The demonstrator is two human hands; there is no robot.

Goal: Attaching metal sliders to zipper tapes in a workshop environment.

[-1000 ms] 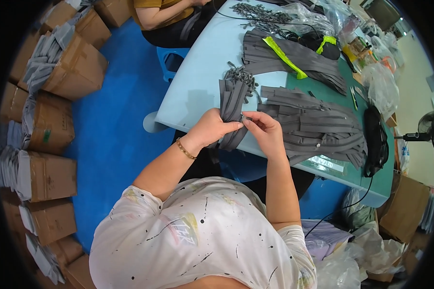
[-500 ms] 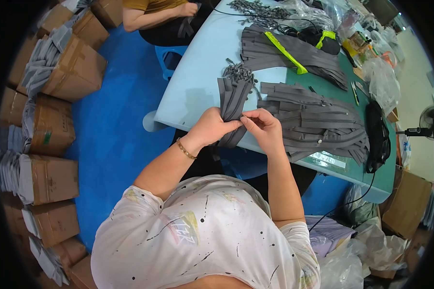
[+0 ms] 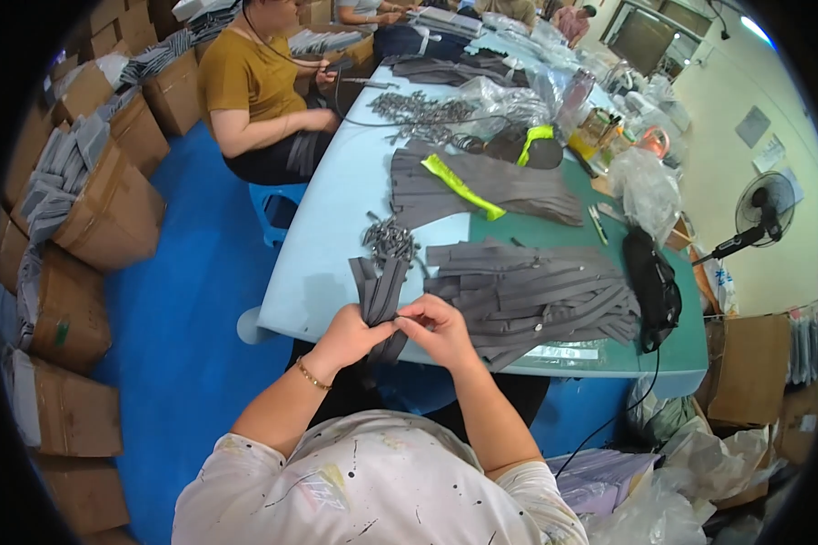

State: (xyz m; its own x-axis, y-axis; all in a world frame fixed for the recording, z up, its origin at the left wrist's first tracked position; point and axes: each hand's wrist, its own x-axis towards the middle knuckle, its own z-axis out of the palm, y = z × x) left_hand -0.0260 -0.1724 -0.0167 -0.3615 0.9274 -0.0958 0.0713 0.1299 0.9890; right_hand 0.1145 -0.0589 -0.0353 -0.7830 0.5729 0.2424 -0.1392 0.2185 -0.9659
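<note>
Grey zipper strips [image 3: 389, 292] gripped by the left hand [image 3: 347, 336] could fan loose if its fingers slacken while the right hand [image 3: 441, 332] pinches at their edge.

Left of the left hand [image 3: 347, 336], bare pale blue tabletop [image 3: 316, 263] leaves a lane forward; directly ahead, a tangled clump of small dark grey pieces [image 3: 389, 241] blocks the way beyond the held bundle of dark grey fabric strips [image 3: 381, 289]; just beside the right hand [image 3: 438, 334], a broad heap of dark grey zipper strips [image 3: 540, 300] bars passage, with a soft black pouch [image 3: 652, 289] past it
</note>
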